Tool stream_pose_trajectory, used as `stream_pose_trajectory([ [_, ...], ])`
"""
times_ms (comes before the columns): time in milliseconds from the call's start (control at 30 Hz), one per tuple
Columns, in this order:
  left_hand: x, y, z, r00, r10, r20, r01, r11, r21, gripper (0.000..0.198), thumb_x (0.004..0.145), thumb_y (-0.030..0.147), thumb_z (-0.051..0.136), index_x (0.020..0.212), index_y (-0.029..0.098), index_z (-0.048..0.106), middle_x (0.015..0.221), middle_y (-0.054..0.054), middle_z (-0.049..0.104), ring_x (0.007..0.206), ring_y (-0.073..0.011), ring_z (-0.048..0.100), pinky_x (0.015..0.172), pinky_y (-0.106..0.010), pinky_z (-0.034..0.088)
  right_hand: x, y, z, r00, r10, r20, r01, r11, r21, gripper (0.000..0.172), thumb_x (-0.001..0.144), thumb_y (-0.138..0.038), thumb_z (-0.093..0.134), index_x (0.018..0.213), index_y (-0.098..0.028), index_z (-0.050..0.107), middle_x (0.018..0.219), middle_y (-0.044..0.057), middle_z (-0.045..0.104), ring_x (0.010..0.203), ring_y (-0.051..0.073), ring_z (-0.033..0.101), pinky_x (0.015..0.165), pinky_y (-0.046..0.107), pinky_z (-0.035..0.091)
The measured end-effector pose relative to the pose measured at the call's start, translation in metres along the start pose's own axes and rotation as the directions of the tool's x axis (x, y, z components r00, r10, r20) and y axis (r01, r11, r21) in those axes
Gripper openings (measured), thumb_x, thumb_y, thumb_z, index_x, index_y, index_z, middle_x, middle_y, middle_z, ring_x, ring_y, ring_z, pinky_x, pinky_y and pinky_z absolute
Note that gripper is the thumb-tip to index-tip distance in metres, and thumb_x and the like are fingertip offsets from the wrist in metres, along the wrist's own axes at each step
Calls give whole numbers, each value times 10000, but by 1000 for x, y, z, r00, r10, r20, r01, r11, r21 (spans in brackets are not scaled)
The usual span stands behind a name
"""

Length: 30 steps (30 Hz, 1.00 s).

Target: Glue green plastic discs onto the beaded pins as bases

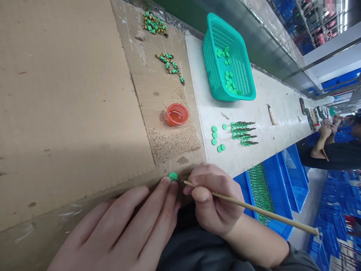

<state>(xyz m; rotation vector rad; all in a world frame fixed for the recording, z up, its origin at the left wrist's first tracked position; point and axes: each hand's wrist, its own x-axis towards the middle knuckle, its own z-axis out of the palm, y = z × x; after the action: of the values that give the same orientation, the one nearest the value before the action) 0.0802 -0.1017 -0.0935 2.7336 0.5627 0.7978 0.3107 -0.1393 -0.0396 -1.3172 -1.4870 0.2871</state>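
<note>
My left hand (135, 226) pinches a small round green disc (173, 176) at its fingertips, close to the bench edge. The disc has tiny marks or holes on its face. In the fingers of my right hand (217, 199) is a thin wooden stick (262, 213), held like a pen. Its fine dark tip points at the disc, just beside it; whether they touch I cannot tell. Beyond the hands stands a small red cup (177, 114) of liquid, with tiny grains (175, 143) scattered on the cardboard near it.
A teal basket (207, 56) holds green discs. Loose discs (214, 135) and rows of dark pointed pieces with green bases (244, 131) lie on the bench. Green-black pieces (153, 24) are heaped at the back. Blue bins (282, 210) stand right; a co-worker (324, 146) sits farther along.
</note>
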Motion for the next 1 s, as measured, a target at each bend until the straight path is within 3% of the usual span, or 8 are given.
stream_pose_trajectory([
  [200,1,-2,1,997,71,6,-71,994,81,521,951,233,855,1465,297,794,1697,-86,683,1316,-402,814,1062,-608,732,-2,2,2,996,18,-87,-14,999,47,130,1187,-271,646,1208,-211,759,844,24,772,675,163,725,641,318,663],
  [333,19,-5,-5,995,78,-55,-72,992,104,403,946,170,840,1343,238,832,1588,-109,760,1188,-370,839,951,-593,729,-4,-1,-6,992,84,-99,-77,995,69,219,1170,-244,623,1299,-253,799,974,62,865,868,223,845,789,401,744],
  [467,51,2,-20,993,34,-115,-18,990,142,221,1005,152,774,1217,193,824,1283,-51,884,1009,-275,832,808,-463,681,-2,-10,-23,993,122,7,-122,992,9,371,1112,-74,592,1346,-269,804,1160,64,896,1066,218,868,939,379,742],
  [533,60,6,-26,993,-23,-112,32,996,82,172,1046,181,733,1199,191,810,1207,-27,892,1017,-249,807,830,-429,671,1,-9,-30,977,125,175,-114,991,-70,402,1079,-30,604,1367,-250,780,1175,67,890,1072,203,861,940,347,728],
  [600,64,9,-30,994,-60,-89,62,998,19,174,1069,186,707,1219,187,795,1190,-24,884,1020,-227,779,872,-407,668,4,-4,-33,963,36,268,-8,995,-103,331,1036,-29,637,1247,-244,776,1189,76,881,1130,238,841,990,401,720],
  [700,64,12,-34,991,-128,-49,126,991,-40,162,1091,195,674,1210,205,784,1187,-40,864,987,-217,734,874,-411,657,9,4,-31,938,-23,345,52,996,-74,232,1005,-53,664,1088,-263,716,1157,71,870,1089,262,819,948,440,712],
  [833,63,19,-39,979,-206,0,206,978,-29,140,1100,222,659,1148,225,790,1154,-68,825,1011,-217,722,861,-394,651,6,10,-28,929,18,369,9,997,-72,179,1033,-102,670,999,-277,667,1095,67,847,1068,277,818,887,432,687],
  [1000,60,30,-45,967,-253,41,252,967,30,146,1104,253,653,1123,238,797,1073,-48,811,979,-195,735,856,-350,644,-6,12,-18,952,32,305,14,989,-146,138,1034,-143,668,1025,-278,644,1042,69,823,987,299,788,831,450,647],
])
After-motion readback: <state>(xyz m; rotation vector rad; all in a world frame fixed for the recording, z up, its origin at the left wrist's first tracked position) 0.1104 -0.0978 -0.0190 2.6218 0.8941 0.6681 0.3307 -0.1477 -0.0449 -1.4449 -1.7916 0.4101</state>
